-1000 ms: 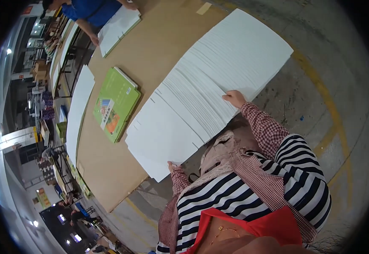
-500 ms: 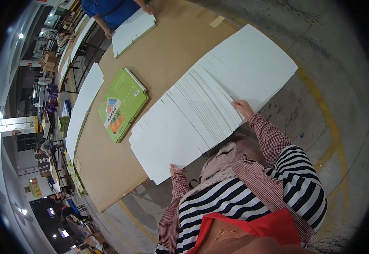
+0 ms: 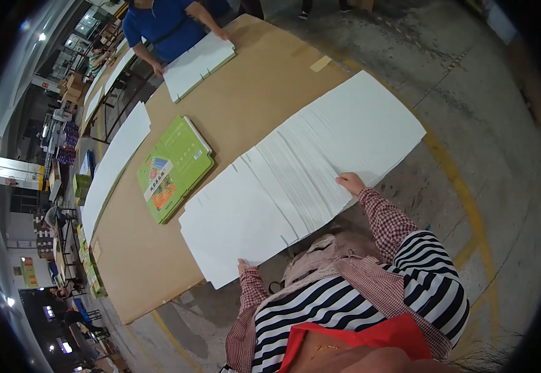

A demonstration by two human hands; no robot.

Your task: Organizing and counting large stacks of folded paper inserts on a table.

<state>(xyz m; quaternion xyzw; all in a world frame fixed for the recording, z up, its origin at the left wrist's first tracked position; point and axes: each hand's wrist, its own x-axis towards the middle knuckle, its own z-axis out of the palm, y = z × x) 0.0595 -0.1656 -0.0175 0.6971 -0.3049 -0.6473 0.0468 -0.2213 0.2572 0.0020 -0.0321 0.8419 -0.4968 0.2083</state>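
So there's one big brown table, and a long overlapping run of white sheets lies across its near side, poking out past the edge; my guess is the step in hand is steadying or evening up that run, and imo the next move calls for both hands working together so the overlap doesn't skid. Counting down by size: one run of sheets (way too many layers to count), one co-worker in blue across the table, one long white stack over on the left, one green printed pile lying flat between that stack and the run, one short white stack at the co-worker's two hands. Then the wearer's two: right hand on the near edge around mid-run, fingertips over the top, and left hand on the near edge toward the left end; undersides are hidden, so can't tell how closed either is. Smallest, one strip of tape near the far edge
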